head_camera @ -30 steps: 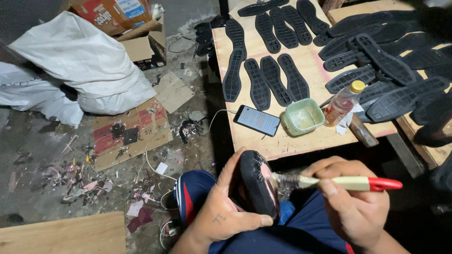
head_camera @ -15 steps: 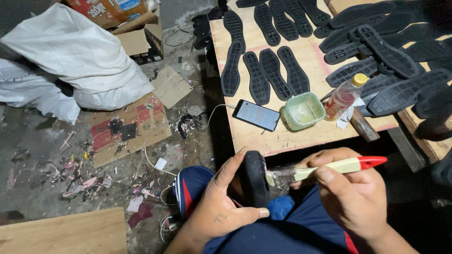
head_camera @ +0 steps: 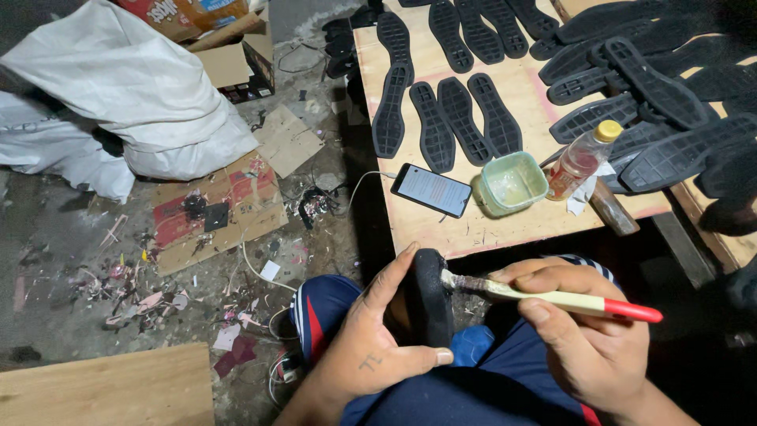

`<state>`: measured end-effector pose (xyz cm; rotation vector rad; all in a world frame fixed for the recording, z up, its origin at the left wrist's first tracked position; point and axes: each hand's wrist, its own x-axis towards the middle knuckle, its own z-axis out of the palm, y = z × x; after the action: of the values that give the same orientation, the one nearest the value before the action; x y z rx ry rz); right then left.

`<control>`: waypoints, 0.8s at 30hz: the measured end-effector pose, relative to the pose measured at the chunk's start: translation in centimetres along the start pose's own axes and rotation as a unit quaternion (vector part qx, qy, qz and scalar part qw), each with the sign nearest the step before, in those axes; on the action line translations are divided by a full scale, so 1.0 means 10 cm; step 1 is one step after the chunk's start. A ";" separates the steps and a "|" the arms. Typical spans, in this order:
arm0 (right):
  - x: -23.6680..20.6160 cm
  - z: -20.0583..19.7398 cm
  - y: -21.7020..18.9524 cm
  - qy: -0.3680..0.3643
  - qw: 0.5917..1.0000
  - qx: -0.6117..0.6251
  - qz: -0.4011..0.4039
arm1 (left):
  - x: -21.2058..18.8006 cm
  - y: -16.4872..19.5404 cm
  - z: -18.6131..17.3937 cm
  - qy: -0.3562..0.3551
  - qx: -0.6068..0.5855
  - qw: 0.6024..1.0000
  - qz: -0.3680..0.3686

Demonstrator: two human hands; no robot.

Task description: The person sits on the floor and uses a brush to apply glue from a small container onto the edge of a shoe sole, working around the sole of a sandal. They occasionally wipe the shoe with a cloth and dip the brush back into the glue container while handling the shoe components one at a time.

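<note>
At far left, a white sack (head_camera: 118, 110) and flattened cardboard (head_camera: 217, 209) lay on the littered floor (head_camera: 71, 315), with a wooden board (head_camera: 102, 390) at the lower edge. The left hand (head_camera: 371, 347) held a black shoe sole (head_camera: 431, 296) upright over the lap, its grip clamped on the sole with the thumb along the near face and fingers wrapped behind. The sole appeared light, rubbery and moderately flexible; a hold at mid-length, as shown, would likely keep it from bending under brush pressure, and any wet coated face would be tacky and best left untouched. The right hand (head_camera: 587, 339) had its grip closed around a brush (head_camera: 552, 298) with a cream handle and red end, the bristles touching the upper edge of the sole. Beyond the knees, the wooden surface (head_camera: 473, 229) carried a phone (head_camera: 432, 189) near its front edge, a green tub (head_camera: 512, 183) just beside it, a small bottle (head_camera: 582, 154) with a yellow cap, and rows of black soles (head_camera: 461, 118) extending to the far right. Open room was narrow between lap and surface edge; the tub sat near the edge and within reach, and the cable (head_camera: 355, 189) hung off the left side
</note>
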<state>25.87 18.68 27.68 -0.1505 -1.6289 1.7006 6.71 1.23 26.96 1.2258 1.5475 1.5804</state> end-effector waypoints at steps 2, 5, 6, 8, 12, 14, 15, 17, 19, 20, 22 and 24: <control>0.00 0.00 -0.01 -0.009 0.999 -0.029 -0.014 | 0.00 0.02 0.00 -0.004 -0.014 1.000 -0.015; -0.01 0.00 -0.03 -0.013 0.999 -0.039 -0.009 | 0.02 0.03 0.00 -0.009 -0.025 0.999 -0.020; -0.01 0.00 -0.03 -0.013 0.999 -0.037 -0.003 | 0.02 0.03 0.00 -0.011 -0.027 0.999 -0.019; 0.00 0.00 -0.04 -0.018 0.998 -0.055 -0.002 | 0.03 0.04 0.00 -0.010 -0.020 1.000 -0.019; 0.02 -0.01 -0.04 -0.041 0.996 -0.078 -0.017 | 0.03 0.05 0.02 -0.016 -0.066 0.997 -0.038; 0.03 -0.01 -0.04 -0.046 0.991 -0.124 -0.029 | 0.03 0.06 0.04 -0.015 -0.127 0.988 -0.081; 0.03 -0.01 -0.04 -0.048 0.987 -0.148 -0.035 | 0.04 0.06 0.05 -0.014 -0.157 0.982 -0.102; 0.04 -0.01 -0.04 -0.063 0.982 -0.171 -0.044 | 0.05 0.06 0.06 -0.011 -0.215 0.972 -0.100; 0.04 -0.02 -0.04 -0.076 0.978 -0.188 -0.047 | 0.05 0.06 0.06 -0.008 -0.252 0.964 -0.088; 0.05 -0.03 -0.04 -0.082 0.977 -0.194 -0.044 | 0.05 0.06 0.06 -0.006 -0.261 0.962 -0.077; 0.06 -0.04 -0.05 -0.074 0.978 -0.189 -0.046 | 0.05 0.05 0.07 -0.010 -0.270 0.960 -0.072; 0.08 -0.04 -0.08 -0.046 0.983 -0.167 -0.054 | 0.05 0.06 0.07 -0.020 -0.269 0.959 -0.087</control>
<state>25.88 19.42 28.62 -0.1443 -1.9479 1.3619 7.24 1.89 27.55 0.7907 1.0594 1.6922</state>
